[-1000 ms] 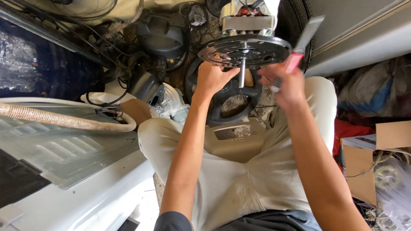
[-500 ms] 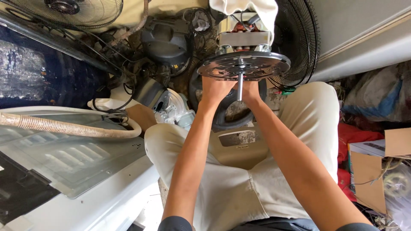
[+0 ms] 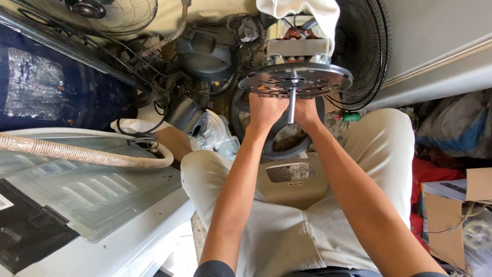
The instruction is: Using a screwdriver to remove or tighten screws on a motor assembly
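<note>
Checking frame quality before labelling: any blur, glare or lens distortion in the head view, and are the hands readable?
Head view: sharp, no motion blur on the left hand or right hand; both sit under the motor plate, fingers partly hidden, so the grip is unclear. Wide-angle bending shows at the edges, as on the hose. Daylight glare brightens the wall; the clutter behind the motor is in shadow.

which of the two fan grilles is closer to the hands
The black fan grille standing at upper right, just behind the motor's round plate; the other fan grille sits far off at top left.
</note>
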